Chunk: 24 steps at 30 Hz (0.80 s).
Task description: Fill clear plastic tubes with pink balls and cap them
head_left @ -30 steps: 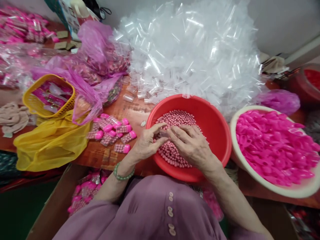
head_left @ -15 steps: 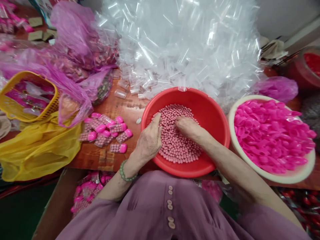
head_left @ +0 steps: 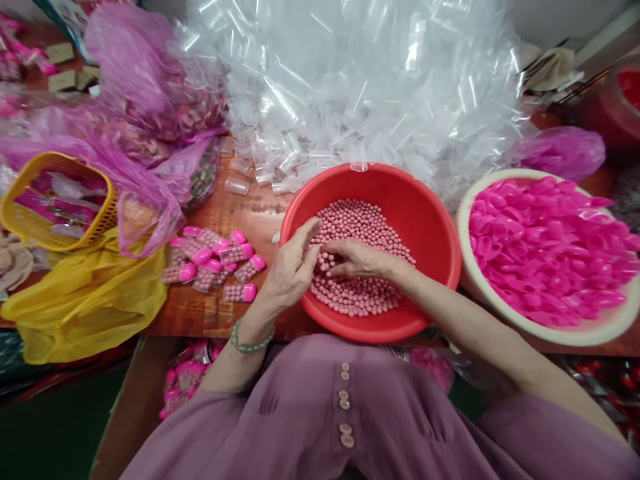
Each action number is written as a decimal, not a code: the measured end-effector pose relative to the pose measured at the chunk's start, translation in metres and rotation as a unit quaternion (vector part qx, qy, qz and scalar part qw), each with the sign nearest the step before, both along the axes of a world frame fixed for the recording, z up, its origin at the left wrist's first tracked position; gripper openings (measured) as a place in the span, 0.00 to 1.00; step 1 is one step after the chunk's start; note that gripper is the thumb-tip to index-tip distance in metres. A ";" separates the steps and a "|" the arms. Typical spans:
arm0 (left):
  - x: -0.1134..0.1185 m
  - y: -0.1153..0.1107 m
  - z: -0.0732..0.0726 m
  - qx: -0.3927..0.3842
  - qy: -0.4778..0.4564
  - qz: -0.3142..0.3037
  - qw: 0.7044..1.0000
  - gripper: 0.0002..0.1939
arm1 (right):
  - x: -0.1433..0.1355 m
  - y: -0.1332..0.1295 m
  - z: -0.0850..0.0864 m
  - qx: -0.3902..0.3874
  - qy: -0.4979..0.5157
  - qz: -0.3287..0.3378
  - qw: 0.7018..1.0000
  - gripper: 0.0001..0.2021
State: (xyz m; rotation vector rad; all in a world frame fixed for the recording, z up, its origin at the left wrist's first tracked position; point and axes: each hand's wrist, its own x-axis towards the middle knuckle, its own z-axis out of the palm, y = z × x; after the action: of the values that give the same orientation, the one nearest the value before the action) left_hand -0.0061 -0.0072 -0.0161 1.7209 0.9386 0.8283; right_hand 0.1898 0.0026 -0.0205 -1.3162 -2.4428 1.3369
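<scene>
A red basin [head_left: 430,220] on the table holds many small pink beads [head_left: 360,220]. My left hand [head_left: 293,270] is at the basin's left side, its fingers curled round something I cannot make out. Close by on the right, my right hand [head_left: 357,259] dips among the beads, thumb and fingers a little apart around some of them near the left fingertips. One clear tube [head_left: 359,157] rests at the basin's far rim. Left of the basin lie several bead-filled tubes with pink caps [head_left: 237,253].
Behind the basin rises a large heap of clear tubes [head_left: 360,87]. At the right stands a white basin [head_left: 470,267] of pink plastic pieces. A yellow basket [head_left: 107,220], a yellow bag [head_left: 85,293] and purple bags [head_left: 133,53] are on the left.
My right hand has moved left through the beads, up to my left hand. Its fingers have spread around some beads. The view has shifted slightly.
</scene>
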 end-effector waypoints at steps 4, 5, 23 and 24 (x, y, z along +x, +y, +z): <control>-0.007 0.004 0.006 -0.058 -0.008 -0.079 0.995 0.34 | 0.012 -0.008 0.021 -0.058 0.174 -0.093 0.979 0.09; -0.006 0.004 0.008 -0.062 -0.010 -0.089 0.994 0.34 | 0.014 -0.011 0.026 -0.061 0.195 -0.105 0.973 0.10; 0.028 -0.009 0.030 -0.191 -0.174 -0.062 0.964 0.11 | 0.065 -0.074 0.056 0.276 -0.126 -0.229 0.925 0.15; 0.028 -0.008 0.030 -0.190 -0.174 -0.066 0.964 0.12 | 0.077 -0.080 0.059 0.298 -0.160 -0.256 0.906 0.15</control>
State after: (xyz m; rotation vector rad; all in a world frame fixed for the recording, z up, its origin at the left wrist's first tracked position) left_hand 0.0220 -0.0148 0.0138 1.2411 0.6824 0.7720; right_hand 0.2665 -0.0771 0.0382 -1.8780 -2.1475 0.2330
